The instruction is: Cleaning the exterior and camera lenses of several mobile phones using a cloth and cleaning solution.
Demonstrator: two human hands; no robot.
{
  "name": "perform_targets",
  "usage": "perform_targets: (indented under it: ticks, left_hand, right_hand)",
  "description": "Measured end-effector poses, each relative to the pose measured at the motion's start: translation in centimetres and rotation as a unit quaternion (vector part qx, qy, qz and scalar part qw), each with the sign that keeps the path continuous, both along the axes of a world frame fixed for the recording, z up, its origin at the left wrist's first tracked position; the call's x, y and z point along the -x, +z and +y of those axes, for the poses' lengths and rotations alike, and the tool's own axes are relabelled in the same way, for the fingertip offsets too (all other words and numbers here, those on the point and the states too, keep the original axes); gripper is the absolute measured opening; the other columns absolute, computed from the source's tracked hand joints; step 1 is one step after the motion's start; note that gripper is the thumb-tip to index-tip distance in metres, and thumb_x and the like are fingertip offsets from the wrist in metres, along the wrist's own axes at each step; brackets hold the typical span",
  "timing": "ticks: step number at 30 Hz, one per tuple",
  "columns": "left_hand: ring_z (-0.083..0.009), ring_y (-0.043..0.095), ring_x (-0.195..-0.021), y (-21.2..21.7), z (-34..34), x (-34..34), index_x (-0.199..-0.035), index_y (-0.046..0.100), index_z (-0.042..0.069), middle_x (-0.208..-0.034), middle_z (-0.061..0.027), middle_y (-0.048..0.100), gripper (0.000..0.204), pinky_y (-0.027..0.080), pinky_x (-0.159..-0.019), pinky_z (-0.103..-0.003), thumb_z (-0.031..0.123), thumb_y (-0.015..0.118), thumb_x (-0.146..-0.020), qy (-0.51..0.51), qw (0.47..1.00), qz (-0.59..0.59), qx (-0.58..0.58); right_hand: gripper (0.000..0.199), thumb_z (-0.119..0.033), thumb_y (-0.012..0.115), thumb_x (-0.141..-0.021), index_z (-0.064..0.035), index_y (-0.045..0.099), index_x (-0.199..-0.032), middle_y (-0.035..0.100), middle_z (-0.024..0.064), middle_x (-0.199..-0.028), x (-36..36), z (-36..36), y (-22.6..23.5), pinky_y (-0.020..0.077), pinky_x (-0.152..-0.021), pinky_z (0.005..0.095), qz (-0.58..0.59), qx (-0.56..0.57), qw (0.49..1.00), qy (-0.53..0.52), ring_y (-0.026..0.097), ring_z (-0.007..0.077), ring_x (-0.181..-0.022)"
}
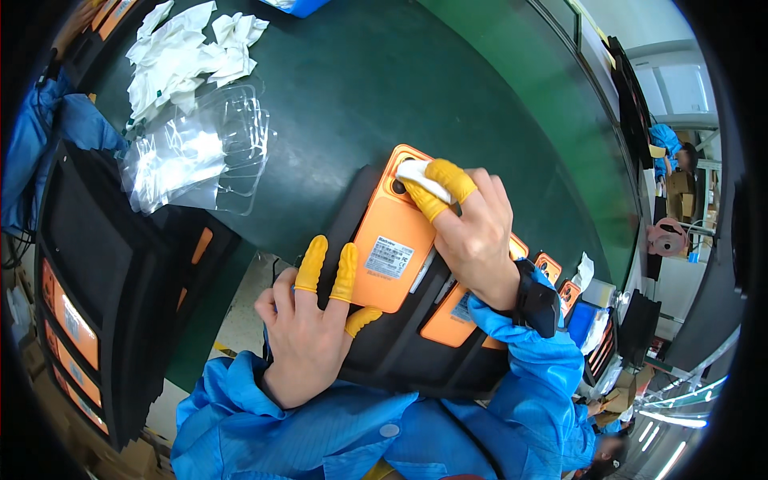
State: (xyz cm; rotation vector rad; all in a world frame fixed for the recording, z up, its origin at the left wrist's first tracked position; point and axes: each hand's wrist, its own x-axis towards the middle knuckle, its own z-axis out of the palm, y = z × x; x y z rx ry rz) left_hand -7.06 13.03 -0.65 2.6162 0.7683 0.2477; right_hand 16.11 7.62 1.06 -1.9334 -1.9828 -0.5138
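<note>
An orange phone (384, 228) lies back side up and tilted on a black foam tray (380, 352) before me. It has a white printed label and dark round camera lenses at its upper end. My right hand (478, 228), with yellow finger cots, pinches a folded white cloth (422, 178) against the camera area. Spread beside the phone's lower left side is my left hand (308, 336), also in yellow cots. Its index finger lies along the phone's edge and its thumb is at the bottom corner. More orange phones (450, 320) sit in the tray, partly under my right forearm.
Crumpled white cloths (180, 52) and clear plastic films (188, 156) lie on the green table (352, 72) at the far left. Stacked black trays (104, 240) with orange phones stand at left, near another person's blue sleeve (80, 120). A blue container (584, 324) is at right.
</note>
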Motion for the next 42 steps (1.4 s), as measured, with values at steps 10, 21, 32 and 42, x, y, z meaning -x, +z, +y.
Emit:
perform_targets:
  ticks: [10,21,32,42]
  left_hand:
    - [-0.0362,0.041,-0.12,0.1,-0.1,-0.1,-0.138,0.053,0.009,-0.143,-0.0165,0.042,0.07,0.026,-0.098,-0.049,0.037,0.075,-0.078,0.009,1.0,0.001,0.0]
    - [-0.0356,0.041,-0.12,0.1,-0.1,0.0,-0.138,0.053,0.009,-0.143,-0.0168,0.042,0.071,0.027,-0.097,-0.049,0.038,0.075,-0.078,0.008,1.0,-0.002,-0.008]
    - [-0.035,0.041,-0.12,0.2,-0.1,-0.2,-0.138,0.053,0.009,-0.143,-0.0169,0.042,0.071,0.027,-0.097,-0.048,0.036,0.076,-0.077,0.011,1.0,-0.001,0.0]
    - [-0.0349,0.041,-0.12,-0.1,-0.1,-0.1,-0.139,0.053,0.008,-0.143,-0.0175,0.042,0.071,0.027,-0.097,-0.048,0.036,0.075,-0.078,0.009,1.0,-0.004,-0.009]
  right_hand:
    - [0.029,-0.009,0.07,-0.061,-0.0013,0.073,-0.09,0.064,0.0107,-0.097,0.2,-0.1,0.6,0.0412,-0.061,0.0349,0.01,0.017,1.0,0.005,0.057,0.0236,-0.08]
    - [0.031,-0.011,0.07,-0.061,-0.0021,0.074,-0.09,0.063,0.0075,-0.092,1.0,-0.7,0.2,0.0425,-0.066,0.0348,0.015,0.032,0.999,0.021,0.059,0.0241,-0.085]
    - [0.034,-0.01,0.069,-0.061,-0.0019,0.074,-0.094,0.064,0.0074,-0.096,0.7,-0.8,0.0,0.0429,-0.065,0.0351,0.01,0.02,0.999,0.028,0.059,0.024,-0.085]
    - [0.04,0.003,0.068,-0.061,-0.0027,0.075,-0.1,0.067,0.0099,-0.099,0.0,-1.5,0.4,0.0405,-0.061,0.0347,0.031,0.011,0.999,-0.022,0.057,0.0247,-0.076]
